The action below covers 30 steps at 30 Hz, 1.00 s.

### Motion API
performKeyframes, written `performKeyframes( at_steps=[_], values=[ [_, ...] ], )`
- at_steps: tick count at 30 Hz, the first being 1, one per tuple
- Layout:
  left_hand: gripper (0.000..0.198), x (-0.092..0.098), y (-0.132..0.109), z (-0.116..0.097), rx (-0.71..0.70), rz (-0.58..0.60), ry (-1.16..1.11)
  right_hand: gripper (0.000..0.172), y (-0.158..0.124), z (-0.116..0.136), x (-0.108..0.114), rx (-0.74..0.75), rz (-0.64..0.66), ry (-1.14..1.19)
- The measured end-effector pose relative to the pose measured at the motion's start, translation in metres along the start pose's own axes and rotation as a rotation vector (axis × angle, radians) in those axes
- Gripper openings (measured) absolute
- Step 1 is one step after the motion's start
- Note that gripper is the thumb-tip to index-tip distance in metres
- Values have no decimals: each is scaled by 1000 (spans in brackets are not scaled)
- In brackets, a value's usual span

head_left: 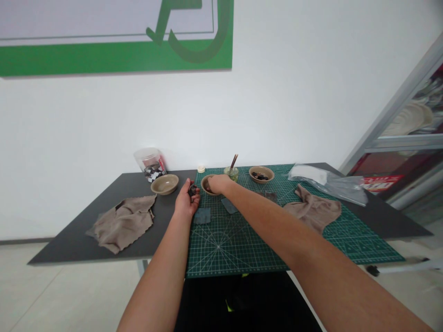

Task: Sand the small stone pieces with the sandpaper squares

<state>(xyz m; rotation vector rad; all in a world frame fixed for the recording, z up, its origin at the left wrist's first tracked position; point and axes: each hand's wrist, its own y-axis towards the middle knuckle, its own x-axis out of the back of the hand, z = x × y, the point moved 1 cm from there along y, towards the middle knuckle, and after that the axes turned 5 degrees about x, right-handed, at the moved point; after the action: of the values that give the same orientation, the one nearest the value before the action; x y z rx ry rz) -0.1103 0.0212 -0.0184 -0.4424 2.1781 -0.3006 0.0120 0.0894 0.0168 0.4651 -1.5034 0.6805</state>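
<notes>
My left hand [187, 199] is turned palm up, its fingers curled round a small dark, shiny object [193, 189] whose kind I cannot make out. Just to its right, my right hand [218, 184] reaches into a small brown bowl [204, 186]. Its fingertips are hidden inside, so what they touch does not show. Beside the left wrist, a blue-grey cloth square [202, 216] lies on the green cutting mat [221, 258]. Another blue-grey piece [229, 206] lies partly under the right forearm.
A brown bowl [165, 184] and a clear jar [151, 165] stand at left, behind a brown cloth [124, 221]. At right are a bowl of dark pieces [261, 175], a glass holding sticks [231, 173], another brown cloth [320, 211] and a plastic bag [328, 183].
</notes>
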Motion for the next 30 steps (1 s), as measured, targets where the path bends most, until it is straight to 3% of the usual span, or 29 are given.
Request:
performKeyframes(
  at_steps=[11,21,26,30],
  values=[
    [16,1,2,1,-6,11,5,39,6,-4,4,-35,-21,110],
    [18,-1,-2,0,-1,22,-5,31,4,-11,31,-248,-270,592],
    [16,-1,-2,-1,-13,24,-16,24,6,-14,31,-262,-230,821],
    [16,-1,-1,0,-21,26,-19,18,5,-13,25,-272,-211,826]
  ],
)
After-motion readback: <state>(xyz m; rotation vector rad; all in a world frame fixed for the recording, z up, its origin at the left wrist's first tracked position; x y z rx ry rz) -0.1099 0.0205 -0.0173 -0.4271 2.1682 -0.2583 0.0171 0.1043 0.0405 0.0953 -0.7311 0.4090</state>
